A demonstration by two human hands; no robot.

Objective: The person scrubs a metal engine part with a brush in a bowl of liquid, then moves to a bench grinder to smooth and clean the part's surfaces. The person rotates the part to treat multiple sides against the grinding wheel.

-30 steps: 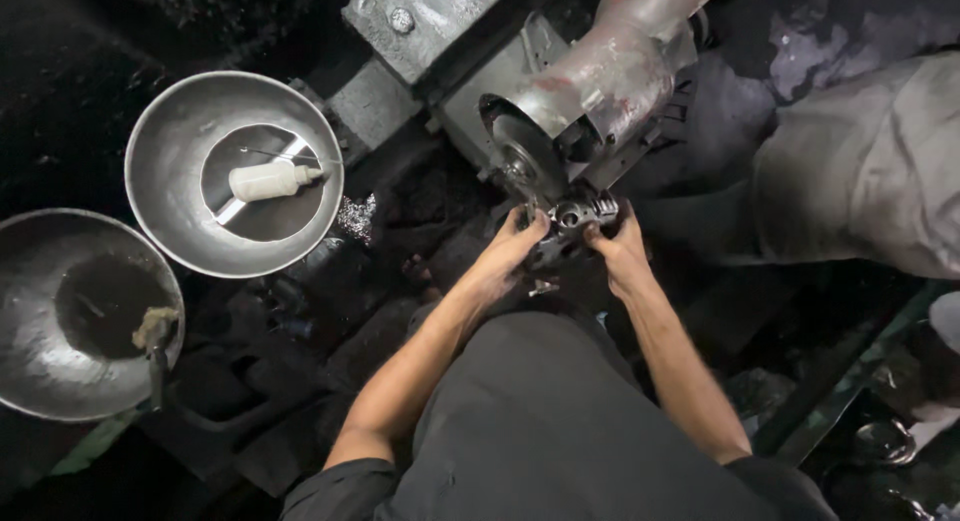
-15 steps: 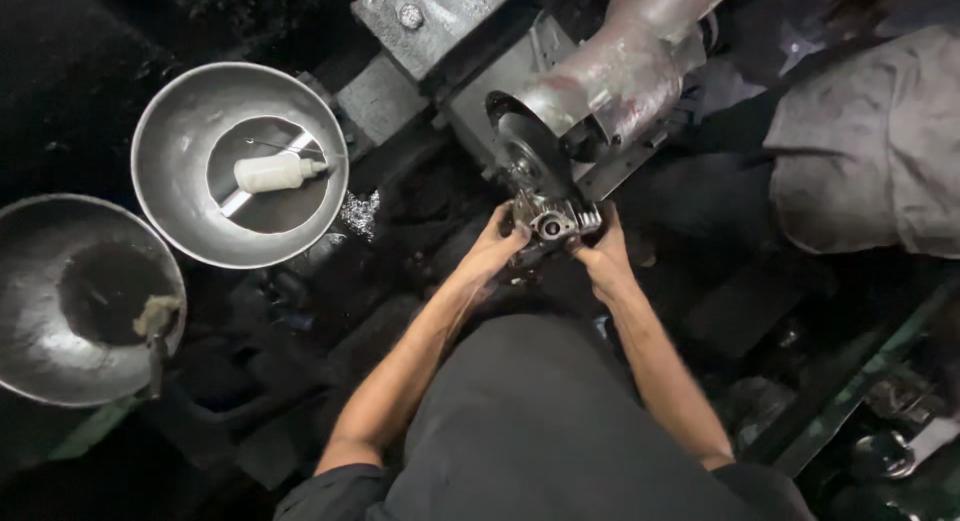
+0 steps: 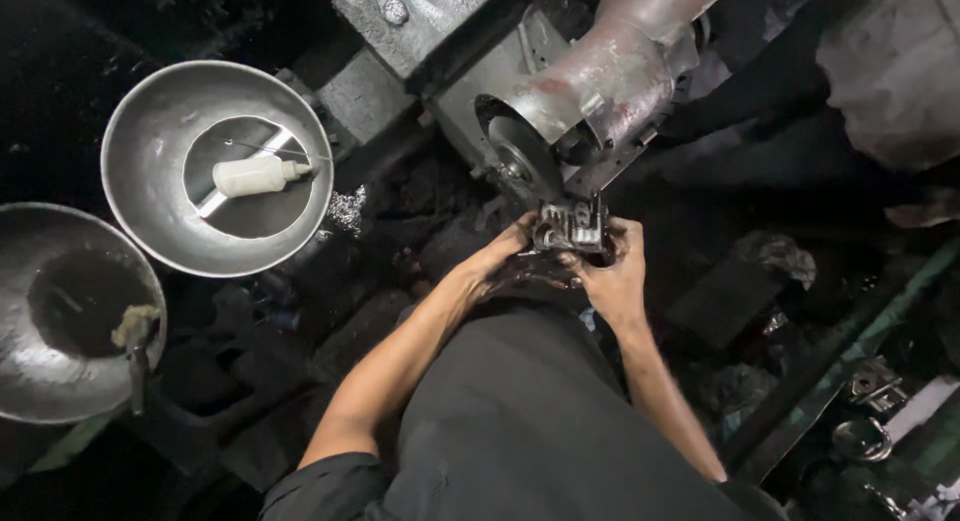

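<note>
Both hands, left hand and right hand, grip small metal part at grinding wheel; grinding underway; next calls for steady pressure.

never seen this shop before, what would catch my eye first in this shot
At centre, the left hand and right hand together grip a small dark metal part at the grinding wheel of a grey machine. To the left sit two shiny metal bowls: the upper bowl holds a white squeeze bottle, the lower bowl dark liquid.
</note>
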